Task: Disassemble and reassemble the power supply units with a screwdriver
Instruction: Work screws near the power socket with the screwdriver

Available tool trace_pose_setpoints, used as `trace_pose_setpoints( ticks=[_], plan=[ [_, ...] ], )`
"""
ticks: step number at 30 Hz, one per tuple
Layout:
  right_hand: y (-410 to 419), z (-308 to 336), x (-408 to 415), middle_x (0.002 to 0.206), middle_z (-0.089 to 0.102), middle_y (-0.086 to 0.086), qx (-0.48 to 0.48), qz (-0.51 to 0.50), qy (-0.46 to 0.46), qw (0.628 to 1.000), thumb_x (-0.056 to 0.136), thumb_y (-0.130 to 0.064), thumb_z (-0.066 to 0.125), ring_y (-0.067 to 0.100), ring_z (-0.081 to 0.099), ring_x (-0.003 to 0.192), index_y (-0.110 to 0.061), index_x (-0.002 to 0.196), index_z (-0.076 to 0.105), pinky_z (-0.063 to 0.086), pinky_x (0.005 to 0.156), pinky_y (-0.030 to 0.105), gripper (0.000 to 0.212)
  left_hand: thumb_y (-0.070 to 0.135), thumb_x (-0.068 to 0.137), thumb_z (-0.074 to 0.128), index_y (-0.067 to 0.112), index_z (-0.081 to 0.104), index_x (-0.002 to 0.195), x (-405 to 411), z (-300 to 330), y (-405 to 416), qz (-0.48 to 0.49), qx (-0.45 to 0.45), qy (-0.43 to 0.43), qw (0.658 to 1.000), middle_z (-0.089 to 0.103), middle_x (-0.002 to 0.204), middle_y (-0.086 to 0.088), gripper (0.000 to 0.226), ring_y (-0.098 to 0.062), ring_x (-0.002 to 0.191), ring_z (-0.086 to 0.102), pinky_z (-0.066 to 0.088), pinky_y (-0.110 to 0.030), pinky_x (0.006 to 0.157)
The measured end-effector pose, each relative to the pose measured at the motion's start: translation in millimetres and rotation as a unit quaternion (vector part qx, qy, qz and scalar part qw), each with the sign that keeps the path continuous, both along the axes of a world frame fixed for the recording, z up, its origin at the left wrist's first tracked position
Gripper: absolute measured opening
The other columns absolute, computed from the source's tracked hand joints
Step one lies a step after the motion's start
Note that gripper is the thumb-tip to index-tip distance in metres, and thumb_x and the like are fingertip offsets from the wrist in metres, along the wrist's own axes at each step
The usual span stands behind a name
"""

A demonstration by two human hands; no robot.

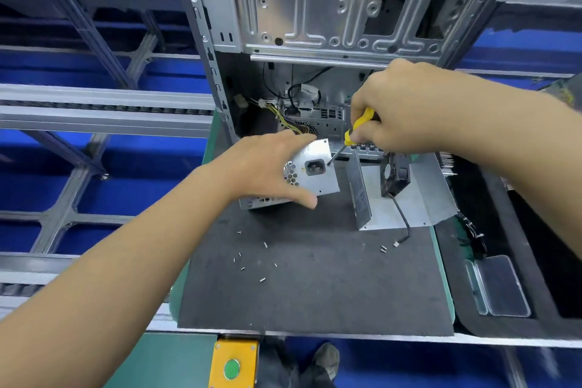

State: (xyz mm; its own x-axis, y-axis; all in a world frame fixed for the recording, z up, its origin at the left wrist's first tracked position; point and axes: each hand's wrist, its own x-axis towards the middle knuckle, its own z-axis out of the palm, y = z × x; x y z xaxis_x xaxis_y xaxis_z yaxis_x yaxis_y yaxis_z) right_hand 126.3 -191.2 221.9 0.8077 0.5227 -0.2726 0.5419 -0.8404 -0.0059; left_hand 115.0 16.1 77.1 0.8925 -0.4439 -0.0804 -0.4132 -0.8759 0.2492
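A silver power supply unit (318, 173) stands tilted on the dark mat (315, 277), its face with the black power socket turned toward me. My left hand (264, 167) grips it from the left, fingers over the top edge and thumb under the bottom. My right hand (400, 110) holds a yellow-handled screwdriver (356, 132); its tip touches the face just right of the socket. To the right lie the removed metal cover (419, 195) and a black fan (395, 175) with its cable.
An open computer case (315, 25) stands behind the mat, cables showing inside. Several loose screws (252, 261) are scattered on the mat. A clear tray (500, 287) sits at the right. A yellow box with a green button (233, 365) is at the near edge.
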Motion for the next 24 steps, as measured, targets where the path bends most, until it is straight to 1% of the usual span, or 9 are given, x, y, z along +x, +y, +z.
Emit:
trace_pose_setpoints(
  ticks=[1, 3, 5, 8, 12, 17, 20, 22, 24],
  plan=[
    [-0.9, -0.6, -0.5, 0.074, 0.045, -0.005, 0.003, 0.003, 0.0, 1.0, 0.089, -0.043, 0.066, 0.033, 0.057, 0.088, -0.033, 0.067, 0.047, 0.052, 0.075, 0.043, 0.031, 0.096, 0.053, 0.049, 0.029, 0.025, 0.151, -8.6, -3.9, 0.3, -0.013, 0.074, -0.03, 0.997, 0.052, 0.117, 0.008, 0.121, -0.017, 0.104, 0.053, 0.045, -0.036, 0.081],
    [-3.8, 1.1, -2.1, 0.074, 0.046, -0.004, 0.003, 0.009, 0.001, 1.0, 0.09, -0.043, 0.065, 0.031, 0.057, 0.082, -0.033, 0.073, 0.052, 0.053, 0.074, 0.042, 0.024, 0.082, 0.056, 0.064, 0.022, 0.02, 0.154, -16.7, -9.2, -4.2, -0.024, 0.127, -0.077, 0.989, 0.049, 0.117, 0.003, 0.123, -0.022, 0.104, 0.054, 0.039, -0.035, 0.075],
    [-10.1, 7.2, -4.2, 0.074, 0.05, -0.004, 0.016, 0.003, 0.011, 1.0, 0.09, -0.042, 0.065, 0.028, 0.058, 0.08, -0.032, 0.08, 0.057, 0.052, 0.071, 0.039, 0.016, 0.064, 0.06, 0.074, 0.021, 0.026, 0.151, -18.3, -5.3, -7.4, -0.014, 0.093, -0.081, 0.992, 0.05, 0.115, 0.002, 0.111, -0.025, 0.103, 0.056, 0.038, -0.033, 0.07],
    [-23.4, 18.1, -4.1, 0.068, 0.058, -0.006, 0.063, 0.003, 0.001, 0.998, 0.089, -0.043, 0.065, 0.018, 0.058, 0.071, -0.03, 0.086, 0.065, 0.052, 0.067, 0.037, 0.013, 0.055, 0.06, 0.078, 0.023, 0.028, 0.151, -15.3, 9.0, 1.2, 0.0, 0.031, -0.044, 0.999, 0.051, 0.115, 0.002, 0.109, -0.024, 0.102, 0.056, 0.04, -0.032, 0.07],
    [-31.7, 28.1, -2.7, 0.069, 0.057, -0.01, 0.142, 0.009, -0.028, 0.989, 0.09, -0.044, 0.065, 0.01, 0.053, 0.064, -0.03, 0.088, 0.067, 0.047, 0.059, 0.034, 0.015, 0.058, 0.058, 0.077, 0.027, 0.028, 0.152, -11.0, 24.9, 1.2, -0.004, 0.023, -0.047, 0.999, 0.052, 0.115, 0.008, 0.111, -0.02, 0.105, 0.056, 0.049, -0.036, 0.076],
    [-35.9, 14.1, 1.1, 0.068, 0.057, -0.007, 0.151, -0.006, -0.02, 0.988, 0.09, -0.044, 0.065, 0.008, 0.051, 0.063, -0.028, 0.092, 0.067, 0.043, 0.058, 0.032, 0.016, 0.056, 0.062, 0.08, 0.026, 0.025, 0.153, -14.4, 11.7, -3.2, -0.001, 0.003, 0.003, 1.0, 0.042, 0.105, 0.01, 0.11, -0.02, 0.1, 0.053, 0.042, -0.034, 0.071],
    [-43.4, -1.7, 5.4, 0.065, 0.056, -0.008, 0.175, -0.018, -0.042, 0.983, 0.091, -0.047, 0.061, 0.004, 0.044, 0.065, -0.027, 0.092, 0.068, 0.035, 0.056, 0.029, 0.021, 0.068, 0.065, 0.073, 0.022, 0.016, 0.158, -14.2, -0.1, -3.3, -0.005, 0.039, -0.016, 0.999, 0.048, 0.122, 0.004, 0.118, -0.022, 0.107, 0.052, 0.042, -0.037, 0.085],
    [-51.6, -16.9, 6.9, 0.066, 0.058, -0.012, 0.222, -0.048, -0.071, 0.971, 0.091, -0.05, 0.058, 0.009, 0.048, 0.07, -0.029, 0.096, 0.068, 0.04, 0.064, 0.031, 0.024, 0.083, 0.063, 0.06, 0.018, 0.013, 0.159, -14.9, -3.7, -3.5, -0.003, 0.069, -0.045, 0.997, 0.044, 0.139, 0.002, 0.126, -0.022, 0.119, 0.048, 0.041, -0.04, 0.095],
    [-55.8, -36.7, 2.0, 0.068, 0.064, -0.015, 0.336, -0.115, -0.07, 0.932, 0.091, -0.044, 0.063, 0.014, 0.062, 0.071, -0.031, 0.103, 0.068, 0.049, 0.067, 0.025, 0.019, 0.092, 0.057, 0.048, 0.016, 0.018, 0.158, -19.4, -5.0, -2.7, 0.02, 0.066, -0.071, 0.995, 0.04, 0.145, 0.001, 0.13, -0.022, 0.124, 0.045, 0.039, -0.043, 0.099]
  ],
)
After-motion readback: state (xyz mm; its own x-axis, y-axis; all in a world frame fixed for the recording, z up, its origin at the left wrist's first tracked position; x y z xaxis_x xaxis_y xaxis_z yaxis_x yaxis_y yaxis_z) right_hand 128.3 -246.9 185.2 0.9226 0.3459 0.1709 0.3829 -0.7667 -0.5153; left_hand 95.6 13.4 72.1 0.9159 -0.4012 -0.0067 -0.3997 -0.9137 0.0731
